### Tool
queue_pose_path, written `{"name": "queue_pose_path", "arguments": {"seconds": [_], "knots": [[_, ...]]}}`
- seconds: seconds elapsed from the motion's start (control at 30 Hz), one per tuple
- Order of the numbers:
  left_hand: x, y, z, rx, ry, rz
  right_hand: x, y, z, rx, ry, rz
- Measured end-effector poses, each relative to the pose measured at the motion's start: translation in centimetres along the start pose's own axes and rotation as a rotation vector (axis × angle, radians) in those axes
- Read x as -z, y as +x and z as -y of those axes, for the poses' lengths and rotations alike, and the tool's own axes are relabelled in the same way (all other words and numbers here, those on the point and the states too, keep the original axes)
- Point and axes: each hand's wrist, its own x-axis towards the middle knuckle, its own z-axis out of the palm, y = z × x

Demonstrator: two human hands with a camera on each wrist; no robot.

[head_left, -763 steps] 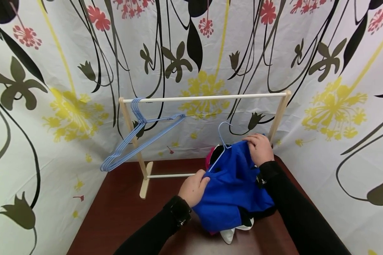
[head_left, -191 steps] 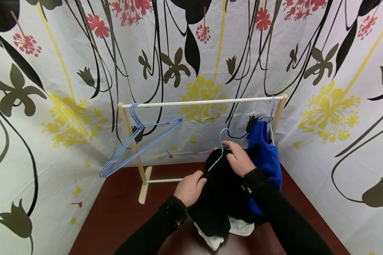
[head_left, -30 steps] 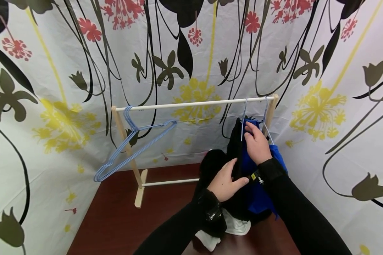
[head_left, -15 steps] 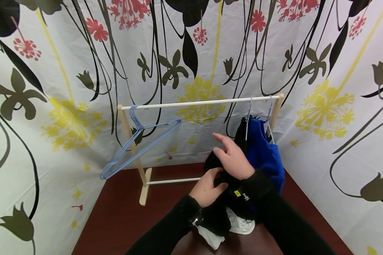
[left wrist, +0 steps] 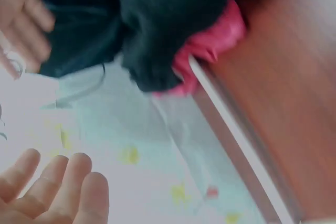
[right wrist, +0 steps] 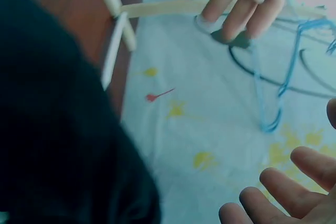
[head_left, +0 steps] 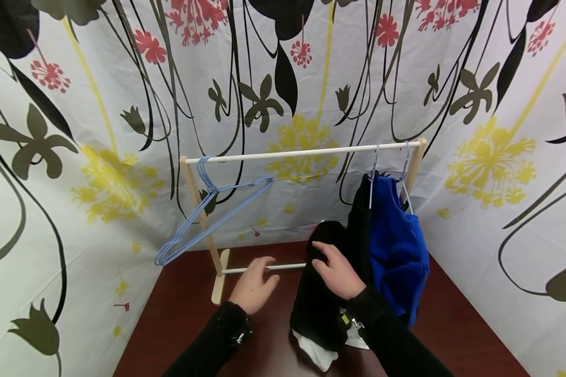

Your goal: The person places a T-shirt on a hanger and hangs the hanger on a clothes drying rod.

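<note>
Before the wooden rack (head_left: 306,153), left hand (head_left: 254,285) and right hand (head_left: 338,269) are held empty; white cloth (head_left: 317,355) is partly hidden by black fabric (head_left: 317,303).

Rail (head_left: 302,153) passable between blue hangers (head_left: 212,189) and hung black garment (head_left: 360,225); clothing pile (head_left: 317,301) on table (head_left: 170,306) obstructs below.

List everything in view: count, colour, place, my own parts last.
Rack: one, wood and white, on table
Bare hangers: several, blue, left end of rail
Loaded hangers: two, bluish, right end
Hung garment: one, blue, rightmost
Second garment: one, black, beside it
Clothes pile: uncountable, black, white, pink, on table
Table: one, maroon, underneath
Floral sheet: one, white, behind
Left hand: one, bare, before rack
Right hand: one, bare, before pile
Sleeves: two, black, on arms
Wristbands: two, black, one per wrist
</note>
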Motion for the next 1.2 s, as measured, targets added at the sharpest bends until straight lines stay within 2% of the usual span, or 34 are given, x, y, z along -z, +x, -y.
{"name": "queue_pose_path", "arguments": {"seconds": [0.1,0.2,0.4,0.53,0.67,0.87,0.97,1.2], "knots": [[2.2,-0.1,1.1,0.016,0.086,-0.069,0.1,-0.6,-1.7,-0.053,0.013,-0.031],[5.0,0.5,1.7,0.011,0.201,-0.148,0.5,-1.4,-3.1,-0.120,0.027,-0.052],[11.4,2.9,2.6,-0.080,0.424,-0.367,1.1,-2.2,-5.3,-0.184,0.024,-0.076],[14.1,4.5,3.9,-0.118,0.528,-0.497,1.3,-2.3,-5.7,-0.195,0.042,-0.079],[15.2,5.3,5.3,-0.152,0.629,-0.569,1.1,-2.1,-5.8,-0.199,0.053,-0.086],[15.8,5.4,6.7,-0.191,0.743,-0.621,0.5,-2.0,-5.8,-0.203,0.066,-0.100],[15.9,5.2,7.2,-0.202,0.755,-0.624,0.3,-2.1,-5.9,-0.211,0.069,-0.098],[15.9,5.2,8.3,-0.170,0.721,-0.584,0.0,-2.4,-6.1,-0.205,0.067,-0.100]]}}
